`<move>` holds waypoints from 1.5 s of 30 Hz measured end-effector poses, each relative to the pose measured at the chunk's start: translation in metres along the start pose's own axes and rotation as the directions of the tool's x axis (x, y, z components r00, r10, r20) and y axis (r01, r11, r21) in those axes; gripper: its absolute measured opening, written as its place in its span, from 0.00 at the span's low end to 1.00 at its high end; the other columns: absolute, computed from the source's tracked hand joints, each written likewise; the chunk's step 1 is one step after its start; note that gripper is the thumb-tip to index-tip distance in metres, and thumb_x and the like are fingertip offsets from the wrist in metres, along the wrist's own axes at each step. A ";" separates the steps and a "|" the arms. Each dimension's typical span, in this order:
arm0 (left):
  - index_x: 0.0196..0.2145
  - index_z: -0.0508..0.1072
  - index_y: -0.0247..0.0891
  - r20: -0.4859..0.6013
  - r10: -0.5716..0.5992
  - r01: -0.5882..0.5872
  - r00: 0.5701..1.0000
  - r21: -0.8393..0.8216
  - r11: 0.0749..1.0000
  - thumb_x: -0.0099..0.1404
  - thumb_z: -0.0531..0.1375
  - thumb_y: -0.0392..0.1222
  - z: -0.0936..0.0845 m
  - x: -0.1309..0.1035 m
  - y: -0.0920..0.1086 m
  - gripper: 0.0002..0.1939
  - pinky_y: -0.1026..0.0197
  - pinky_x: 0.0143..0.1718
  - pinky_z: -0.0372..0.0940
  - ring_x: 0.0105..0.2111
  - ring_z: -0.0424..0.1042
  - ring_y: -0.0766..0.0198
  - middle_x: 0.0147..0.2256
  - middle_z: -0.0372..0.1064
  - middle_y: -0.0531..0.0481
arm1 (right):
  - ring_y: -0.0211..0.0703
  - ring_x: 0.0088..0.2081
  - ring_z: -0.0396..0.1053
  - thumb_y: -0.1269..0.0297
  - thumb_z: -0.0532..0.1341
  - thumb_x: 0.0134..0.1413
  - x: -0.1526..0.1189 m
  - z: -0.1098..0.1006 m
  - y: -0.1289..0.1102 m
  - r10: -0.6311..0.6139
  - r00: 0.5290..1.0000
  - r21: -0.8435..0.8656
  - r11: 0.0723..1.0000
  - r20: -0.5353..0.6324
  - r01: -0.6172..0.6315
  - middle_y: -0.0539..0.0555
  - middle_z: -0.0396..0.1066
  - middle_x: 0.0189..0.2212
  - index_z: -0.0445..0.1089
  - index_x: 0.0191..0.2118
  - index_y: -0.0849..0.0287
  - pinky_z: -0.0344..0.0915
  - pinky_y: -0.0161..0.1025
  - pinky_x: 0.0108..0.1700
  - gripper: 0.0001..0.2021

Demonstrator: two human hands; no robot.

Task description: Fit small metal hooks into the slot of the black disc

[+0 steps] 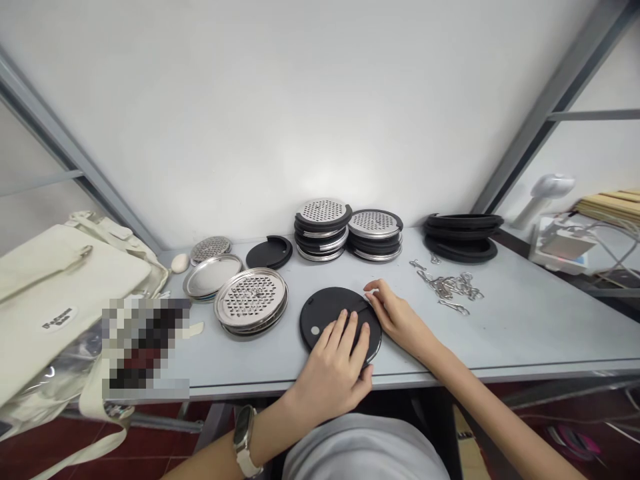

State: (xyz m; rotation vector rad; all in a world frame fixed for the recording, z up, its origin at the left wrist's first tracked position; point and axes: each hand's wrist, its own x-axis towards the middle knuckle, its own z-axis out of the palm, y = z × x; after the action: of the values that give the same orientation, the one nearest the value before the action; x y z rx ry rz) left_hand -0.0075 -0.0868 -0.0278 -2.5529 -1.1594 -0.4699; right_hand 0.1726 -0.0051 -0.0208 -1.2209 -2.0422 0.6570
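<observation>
A black round disc [325, 313] with a pale dot near its left side lies by the table's front edge. Across its top spread the fingers of my left hand [335, 363], with the thumb at the near rim, so the hand grips the disc. My right hand [395, 317] has its bent fingertips closed on the disc's upper right rim, beside a narrow slit. To the left is a stack of round metal grater plates [250, 297]. A heap of small metal clips [453, 287] lies to the right.
Behind stand grater plates in black holders, one stack [323, 230] beside another [375, 233]. Black rings [463, 237] are piled at back right. Plain metal discs [213, 275] and a black holder [269, 252] sit at back left. A cream bag [75, 280] covers the left end.
</observation>
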 end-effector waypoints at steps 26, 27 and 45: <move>0.62 0.53 0.27 0.005 0.000 0.000 1.000 -0.008 1.000 0.67 0.48 0.45 0.000 0.000 0.001 0.29 0.50 0.58 0.54 0.63 0.47 0.44 0.62 0.49 0.34 | 0.41 0.31 0.65 0.62 0.47 0.64 0.001 -0.001 -0.003 -0.049 0.994 0.023 0.998 -0.100 0.052 0.50 0.64 0.28 0.54 0.47 0.56 0.62 0.39 0.38 0.09; 0.62 0.53 0.27 0.007 -0.001 0.001 1.000 -0.008 1.000 0.67 0.48 0.45 0.000 0.000 0.000 0.29 0.50 0.58 0.53 0.63 0.47 0.44 0.62 0.49 0.34 | 0.42 0.32 0.65 0.62 0.48 0.64 0.001 -0.002 -0.003 -0.054 0.993 0.018 0.998 -0.102 0.056 0.50 0.64 0.29 0.55 0.47 0.56 0.62 0.39 0.40 0.08; 0.62 0.54 0.28 -0.012 -0.006 0.006 1.000 -0.004 1.000 0.67 0.48 0.45 -0.001 0.000 0.000 0.29 0.49 0.57 0.54 0.63 0.47 0.45 0.62 0.49 0.35 | 0.45 0.37 0.65 0.64 0.49 0.63 0.001 -0.003 0.000 -0.146 0.986 -0.057 0.988 -0.078 0.142 0.55 0.67 0.33 0.64 0.40 0.56 0.63 0.43 0.43 0.08</move>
State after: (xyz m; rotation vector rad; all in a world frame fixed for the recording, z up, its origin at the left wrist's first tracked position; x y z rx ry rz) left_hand -0.0070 -0.0870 -0.0273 -2.5476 -1.1633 -0.4886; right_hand 0.1750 -0.0042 -0.0186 -1.0977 -2.0673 0.4810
